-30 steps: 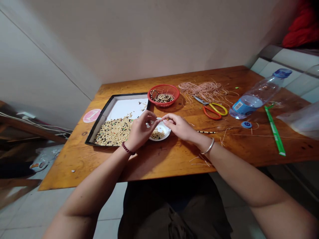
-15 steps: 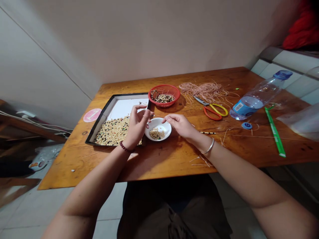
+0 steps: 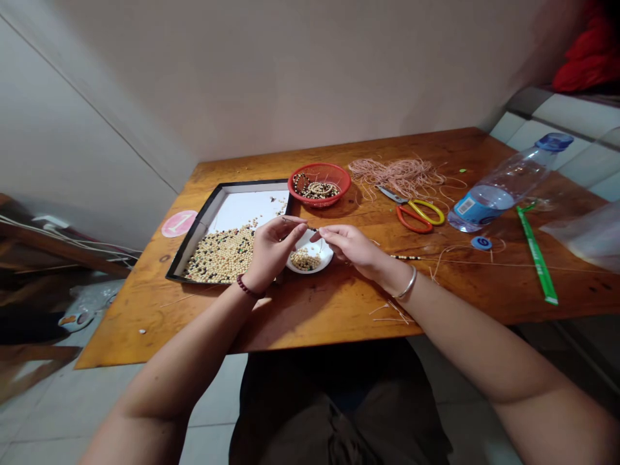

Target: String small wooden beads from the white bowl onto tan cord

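Over my remote feed I see the left hand (image 3: 272, 250) and right hand (image 3: 352, 247) each pinching a short, dark beaded strand (image 3: 313, 229), held above the far side of the white bowl (image 3: 323, 254); loose beads (image 3: 305, 260) lie inside the bowl; the shallow black-edged tray (image 3: 237, 208) sits left of it, the red mesh basket (image 3: 322, 202) behind it, the scissors (image 3: 405, 201) beyond it to the right.

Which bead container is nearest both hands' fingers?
The small white bowl, below the left hand and right hand; the rectangular tray lies to its left, the red basket behind.
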### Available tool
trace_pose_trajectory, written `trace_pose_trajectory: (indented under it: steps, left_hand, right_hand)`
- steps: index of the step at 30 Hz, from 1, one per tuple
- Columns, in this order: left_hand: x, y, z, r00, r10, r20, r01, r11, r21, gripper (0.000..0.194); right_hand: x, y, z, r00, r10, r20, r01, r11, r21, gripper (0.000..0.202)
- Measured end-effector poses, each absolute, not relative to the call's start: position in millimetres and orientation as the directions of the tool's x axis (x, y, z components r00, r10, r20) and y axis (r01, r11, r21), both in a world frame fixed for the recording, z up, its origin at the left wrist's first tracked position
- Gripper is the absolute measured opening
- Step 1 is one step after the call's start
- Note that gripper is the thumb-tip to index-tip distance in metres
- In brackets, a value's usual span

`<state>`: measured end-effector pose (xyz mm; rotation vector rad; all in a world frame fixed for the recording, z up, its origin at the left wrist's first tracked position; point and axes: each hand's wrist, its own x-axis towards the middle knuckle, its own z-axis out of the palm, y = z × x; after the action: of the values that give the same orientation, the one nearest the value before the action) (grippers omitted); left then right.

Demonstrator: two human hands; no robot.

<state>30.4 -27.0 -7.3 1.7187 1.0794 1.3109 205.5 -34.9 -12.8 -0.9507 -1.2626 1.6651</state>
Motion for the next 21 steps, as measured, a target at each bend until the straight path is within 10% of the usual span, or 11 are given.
trace_pose_trajectory:
  steps: [21]
  left_hand:
    - [31.1,-28.6,-16.4,0.128,0.894,0.430,0.157,-0.446,0.881,0.026]
  right_hand:
    - [207.6,-23.4,-32.7,-0.288,0.926,0.246,0.115,0.288,-0.951,0.037]
